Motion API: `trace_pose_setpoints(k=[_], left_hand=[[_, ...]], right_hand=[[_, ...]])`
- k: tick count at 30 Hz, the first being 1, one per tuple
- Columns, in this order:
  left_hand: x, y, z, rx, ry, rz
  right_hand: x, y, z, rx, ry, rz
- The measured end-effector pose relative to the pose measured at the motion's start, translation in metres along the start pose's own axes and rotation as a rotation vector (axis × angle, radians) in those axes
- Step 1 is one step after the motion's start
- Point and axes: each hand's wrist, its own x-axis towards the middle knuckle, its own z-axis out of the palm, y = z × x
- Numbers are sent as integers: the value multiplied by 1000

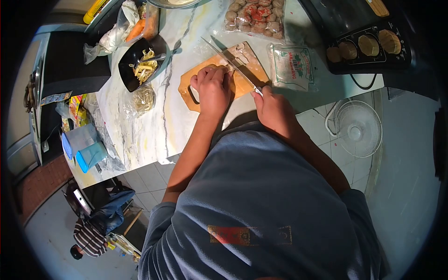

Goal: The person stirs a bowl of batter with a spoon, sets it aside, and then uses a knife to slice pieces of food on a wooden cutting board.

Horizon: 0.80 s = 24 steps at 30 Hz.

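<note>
Prob. mid-cutting. R hand (274,106) grips knife (233,66) by its handle; knife slants over board (255,64), just beside L hand (213,88). L's fingers bent, bunched over board; can't tell what they pinch, if anything. Next stroke wd call for fingertips tucked clear & board steady.

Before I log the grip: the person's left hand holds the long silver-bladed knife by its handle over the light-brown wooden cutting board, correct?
No, the right hand holds the long silver-bladed knife by its handle over the light-brown wooden cutting board; the head view shows it.
</note>
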Motion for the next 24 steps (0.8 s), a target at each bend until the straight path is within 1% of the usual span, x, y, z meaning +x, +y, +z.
trace_pose_setpoints(k=[2, 4, 8, 10, 13, 24], left_hand=[[0, 0, 0, -3, -5, 2], [0, 2, -1, -11, -8, -11], [1, 1, 0, -23, 0, -5], [1, 1, 1, -31, 11, 5], [1, 2, 0, -15, 6, 4], [2, 2, 2, -27, 29, 23]], right_hand=[[0, 1, 1, -10, -18, 9], [0, 3, 4, 1, 11, -26], [0, 0, 4, -25, 20, -13], [0, 1, 5, -47, -25, 20], [1, -1, 6, -9, -20, 38], [4, 0, 2, -62, -51, 31]])
